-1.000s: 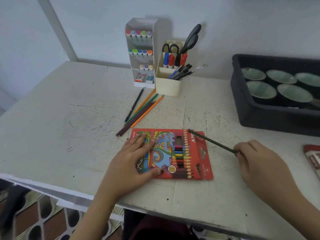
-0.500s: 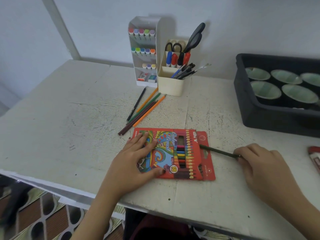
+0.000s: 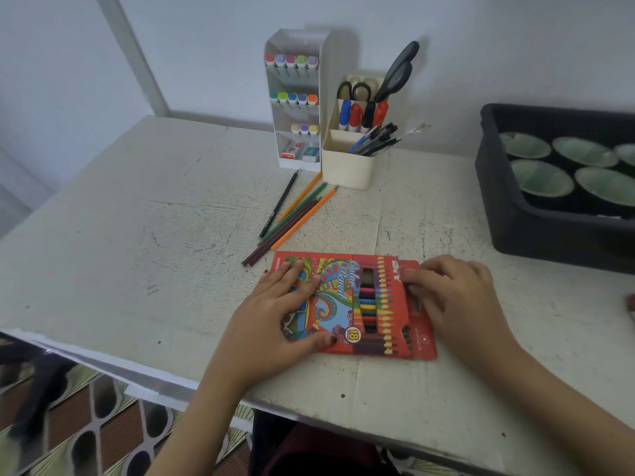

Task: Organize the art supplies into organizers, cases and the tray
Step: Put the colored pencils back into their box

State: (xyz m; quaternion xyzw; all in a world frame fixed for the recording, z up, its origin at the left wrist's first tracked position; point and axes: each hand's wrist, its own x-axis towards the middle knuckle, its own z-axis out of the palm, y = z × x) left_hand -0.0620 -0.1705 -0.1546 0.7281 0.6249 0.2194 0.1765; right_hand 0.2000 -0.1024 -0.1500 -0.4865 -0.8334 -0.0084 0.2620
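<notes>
- The left hand (image 3: pixel 275 317) is lying flat on the left half of the red pencil box (image 3: pixel 343 293). Its fingers are straight and spread, and its thumb is resting along the box's near edge, so it is pressing down rather than grasping.
- The right hand (image 3: pixel 460 297) is sitting at the box's right end, over the open flap. Its fingers (image 3: pixel 415 280) are bending down onto the cardboard. I cannot tell whether they are pinching anything.
- The box is lying flat on the white table (image 3: pixel 137 252), close to the near edge and between the two hands. Coloured pencils are showing through its window.
- A bunch of loose pencils (image 3: pixel 292 218) is lying on the table just beyond the box. They are slanting up toward the organizers and are apart from both hands.
- A white marker rack (image 3: pixel 295 97) is standing against the wall with rows of markers in its shelves. A cream pen holder (image 3: pixel 350 166) is standing just beside it on the right.
- Scissors (image 3: pixel 395 72), markers and pens are sticking up out of the pen holder.
- A black tray (image 3: pixel 536 235) is sitting at the right of the table, well apart from the box, and is holding green bowls (image 3: pixel 541 176).
</notes>
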